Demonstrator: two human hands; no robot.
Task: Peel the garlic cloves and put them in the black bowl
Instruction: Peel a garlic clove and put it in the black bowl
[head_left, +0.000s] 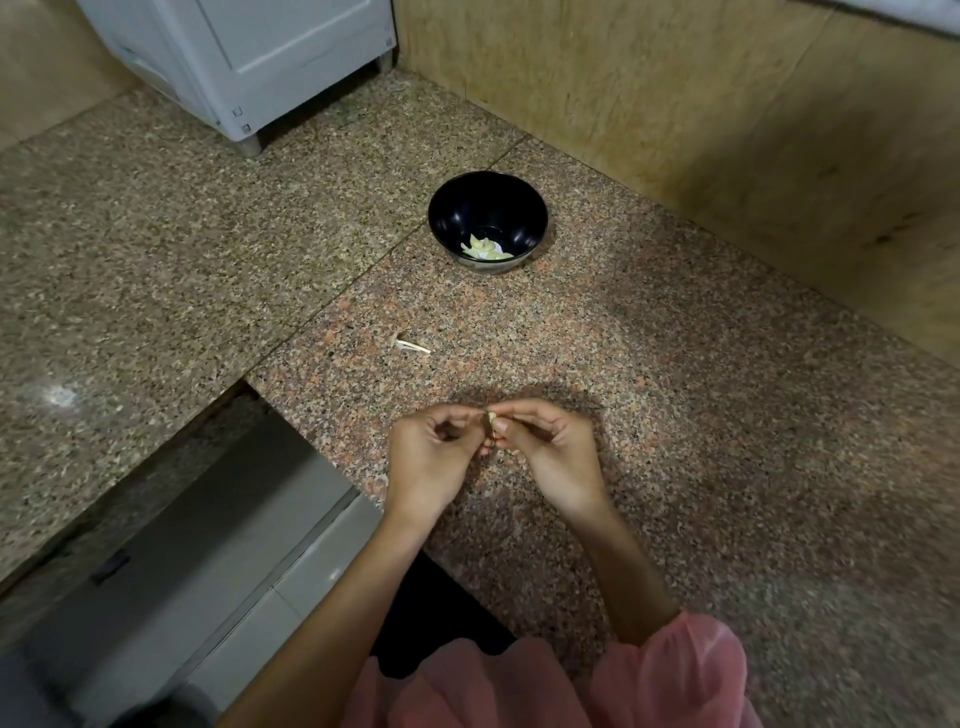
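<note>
Garlic clove at frame centre, pinched btwn both my hands: left hand and right hand gripping it over the bench. Black bowl w/ peeled cloves sits upper centre; skin scrap between.

Both forearms are bare to above the wrist. The left hand and right hand wear no rings, watch or gloves. Loose pink sleeves of thin, gathered fabric bunch near the elbows, over a dark garment.
</note>
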